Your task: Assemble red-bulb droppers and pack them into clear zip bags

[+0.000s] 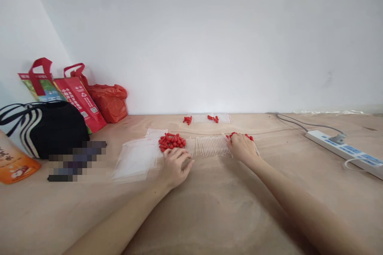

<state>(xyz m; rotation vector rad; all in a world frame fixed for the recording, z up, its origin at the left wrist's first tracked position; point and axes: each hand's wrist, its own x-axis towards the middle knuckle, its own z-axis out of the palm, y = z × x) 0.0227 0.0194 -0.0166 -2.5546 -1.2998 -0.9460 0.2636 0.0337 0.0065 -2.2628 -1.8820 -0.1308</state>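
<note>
A row of thin white sticks [211,146] lies on the wooden table between my two hands. Left of the row is a pile of small red pieces [172,141], with my left hand [176,166] just in front of it, fingers bent and a little apart, nothing seen in them. My right hand [241,146] is over the right end of the row, fingers curled down at more red pieces [249,137]; its fingertips are partly hidden, and what they hold cannot be made out. Clear flat bags [136,159] lie left of the red pile.
Near the wall are small red pieces [187,120] and a clear bag [224,118]. A black bag [60,127], red bags [109,101] and an orange pouch [16,163] stand at the left. A white power strip [347,152] with cables lies at the right.
</note>
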